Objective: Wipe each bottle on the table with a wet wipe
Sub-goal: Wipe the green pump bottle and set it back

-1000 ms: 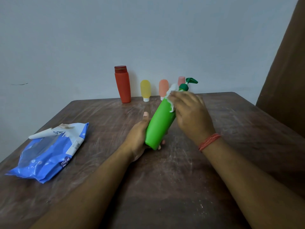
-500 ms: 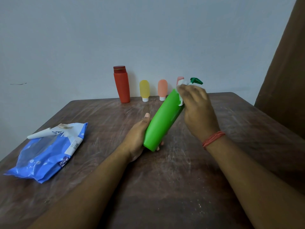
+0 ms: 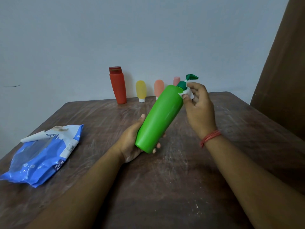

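Note:
A bright green pump bottle (image 3: 158, 118) is tilted over the table's middle, its dark green pump pointing up and right. My left hand (image 3: 130, 142) grips its base from below. My right hand (image 3: 198, 104) pinches a small white wet wipe (image 3: 187, 93) against the bottle's shoulder, just under the pump collar. Along the wall stand a red bottle (image 3: 118, 85), a yellow tube (image 3: 140, 90), an orange tube (image 3: 159, 87) and a pink tube (image 3: 176, 80), partly hidden behind the green bottle.
A blue wet-wipe pack (image 3: 42, 154) lies near the left edge of the scuffed brown wooden table (image 3: 181, 179), its flap open. A brown curtain (image 3: 283, 71) hangs at the right. A plain wall runs behind the table.
My right hand slid the wipe up the bottle from its upper body to the shoulder by the pump and turned its palm more toward me. The bottle tilted slightly more upright.

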Available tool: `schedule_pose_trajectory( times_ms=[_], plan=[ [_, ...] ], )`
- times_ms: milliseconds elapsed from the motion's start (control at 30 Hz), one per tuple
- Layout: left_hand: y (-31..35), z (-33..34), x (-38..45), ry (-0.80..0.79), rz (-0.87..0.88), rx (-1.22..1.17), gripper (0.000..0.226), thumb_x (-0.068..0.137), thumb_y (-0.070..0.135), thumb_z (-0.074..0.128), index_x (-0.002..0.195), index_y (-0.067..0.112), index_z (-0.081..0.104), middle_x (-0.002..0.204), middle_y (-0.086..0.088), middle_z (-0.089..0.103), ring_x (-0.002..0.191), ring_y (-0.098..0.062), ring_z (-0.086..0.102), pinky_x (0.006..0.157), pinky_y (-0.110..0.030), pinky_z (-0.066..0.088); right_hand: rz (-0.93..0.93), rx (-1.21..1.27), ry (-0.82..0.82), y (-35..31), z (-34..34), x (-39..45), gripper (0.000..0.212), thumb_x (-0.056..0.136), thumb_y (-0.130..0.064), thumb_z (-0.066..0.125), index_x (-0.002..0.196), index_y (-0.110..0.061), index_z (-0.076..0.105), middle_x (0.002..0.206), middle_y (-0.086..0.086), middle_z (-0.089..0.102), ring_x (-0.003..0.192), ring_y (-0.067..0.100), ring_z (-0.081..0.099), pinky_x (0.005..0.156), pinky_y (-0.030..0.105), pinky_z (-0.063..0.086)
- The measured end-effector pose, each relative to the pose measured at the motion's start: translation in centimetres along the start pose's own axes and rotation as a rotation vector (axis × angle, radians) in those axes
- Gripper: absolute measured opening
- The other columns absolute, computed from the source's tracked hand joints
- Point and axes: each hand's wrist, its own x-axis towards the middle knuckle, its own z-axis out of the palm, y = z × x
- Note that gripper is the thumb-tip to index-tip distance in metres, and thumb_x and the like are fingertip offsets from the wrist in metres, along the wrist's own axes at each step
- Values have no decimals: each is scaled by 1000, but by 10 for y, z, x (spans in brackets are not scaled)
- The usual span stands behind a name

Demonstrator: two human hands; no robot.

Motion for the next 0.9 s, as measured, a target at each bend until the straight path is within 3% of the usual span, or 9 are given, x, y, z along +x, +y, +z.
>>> schedule_pose_trajectory(
  times_ms=[133,233,300,367,433,533,633,800,900],
  plan=[
    [2,-4,-1,-19,-23,-26,63,97,60,37,120,13,74,105,-29,68,67,-34,66,55,-36,55,256,301,-58,4,-3,6,24,88,-11,72,104,-18,56,93,-5,76,84,6,71,67,20,53],
    [2,-4,0,-29,-41,-27,65,98,60,37,121,11,72,106,-29,68,66,-34,66,56,-36,55,185,147,-7,6,-6,6,27,83,-17,78,93,-29,56,81,-26,70,77,-6,66,68,12,50],
    [3,-3,0,-34,-50,-28,65,98,60,37,122,11,72,107,-29,68,67,-33,65,56,-36,55,102,66,40,4,-6,4,26,83,-20,78,87,-34,56,78,-29,66,75,-8,62,69,14,50],
    [4,-3,0,-41,-52,-26,64,97,60,37,122,13,73,107,-28,68,68,-33,65,57,-36,55,29,21,40,1,-1,-1,20,86,-19,73,90,-34,61,84,-18,68,81,4,65,74,27,55],
    [4,-4,0,-42,-49,-35,64,98,60,36,122,13,73,107,-27,68,69,-33,65,59,-37,55,-92,-92,32,1,5,-10,19,89,-8,67,105,-18,69,103,1,69,96,17,65,87,37,55],
    [3,-6,1,-32,-49,-62,67,98,61,36,121,11,73,106,-27,68,70,-33,65,59,-37,55,-343,-346,-17,-4,17,-25,32,86,7,59,115,-2,68,120,16,63,114,29,59,103,35,46],
    [3,-7,1,-28,-56,-73,69,101,61,33,120,9,73,107,-26,67,71,-33,65,60,-37,55,-587,-457,-254,-9,26,-35,36,83,10,58,116,0,68,125,17,63,123,32,56,109,41,42],
    [2,-7,3,-20,-58,-90,66,100,57,36,120,7,73,108,-28,67,69,-33,66,58,-37,55,-499,-574,-249,-15,16,-20,41,87,9,53,125,-1,64,135,16,59,131,31,51,111,44,40],
    [2,-7,3,13,-32,-120,65,102,57,34,108,8,76,100,-24,69,68,-34,65,56,-36,55,-715,-516,-508,-20,17,-35,42,82,8,54,122,0,66,131,16,62,129,30,54,110,43,40]
  ],
)
